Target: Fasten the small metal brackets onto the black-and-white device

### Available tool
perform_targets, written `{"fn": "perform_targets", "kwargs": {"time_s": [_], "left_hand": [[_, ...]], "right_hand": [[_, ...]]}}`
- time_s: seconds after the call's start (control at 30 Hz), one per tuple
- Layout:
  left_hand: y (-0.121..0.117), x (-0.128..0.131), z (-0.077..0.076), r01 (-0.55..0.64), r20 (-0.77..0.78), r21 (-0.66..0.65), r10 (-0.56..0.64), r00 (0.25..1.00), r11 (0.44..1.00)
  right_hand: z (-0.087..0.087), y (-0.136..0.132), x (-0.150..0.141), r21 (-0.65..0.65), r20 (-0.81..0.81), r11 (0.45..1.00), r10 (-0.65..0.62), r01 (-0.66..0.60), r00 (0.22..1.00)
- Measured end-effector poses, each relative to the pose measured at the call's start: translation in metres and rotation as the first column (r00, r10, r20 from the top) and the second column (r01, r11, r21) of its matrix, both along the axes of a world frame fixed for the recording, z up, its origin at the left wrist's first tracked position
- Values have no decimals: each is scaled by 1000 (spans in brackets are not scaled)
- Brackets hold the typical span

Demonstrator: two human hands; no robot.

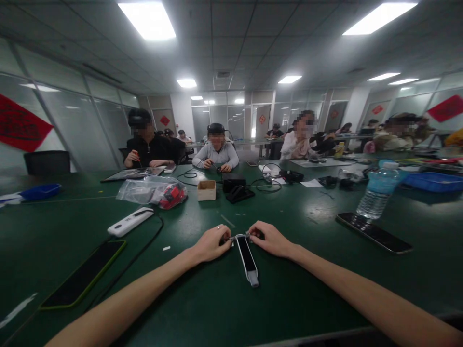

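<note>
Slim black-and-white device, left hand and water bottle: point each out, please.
Slim black-and-white device (pixel 247 256): head view, on its dark front strip.
Left hand (pixel 211 244): head view, on the back of it.
Water bottle (pixel 378 190): head view, mid-side.

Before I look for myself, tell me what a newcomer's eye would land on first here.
Probably the left hand and right hand, which meet at the far end of a slim white-edged device on the green table, low in the middle of the view. Next might come the water bottle on the right, just beyond a dark phone, and the bright red banner at the far left.
</note>
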State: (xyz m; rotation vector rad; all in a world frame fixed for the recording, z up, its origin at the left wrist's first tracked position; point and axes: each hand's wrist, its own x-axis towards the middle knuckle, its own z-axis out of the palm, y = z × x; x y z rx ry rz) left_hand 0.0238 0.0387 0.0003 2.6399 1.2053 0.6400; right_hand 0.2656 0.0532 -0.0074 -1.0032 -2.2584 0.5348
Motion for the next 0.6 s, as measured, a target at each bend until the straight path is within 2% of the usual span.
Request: {"fn": "perform_targets", "kwargs": {"time_s": [0.3, 0.43, 0.6], "left_hand": [[-3, 0, 4, 12, 26, -30, -12, 1000, 999], [-5, -2, 4, 31, 37, -5, -31, 999, 999], [-8, -2, 5, 4, 52, 6, -4, 999, 1000]], "right_hand": [[4, -1, 2, -36, 46, 999, 3, -2, 999], [18, -10, 0, -10, 83, 996, -85, 87, 993], [36, -38, -24, -134, 279, 976, -128, 170, 952]]}}
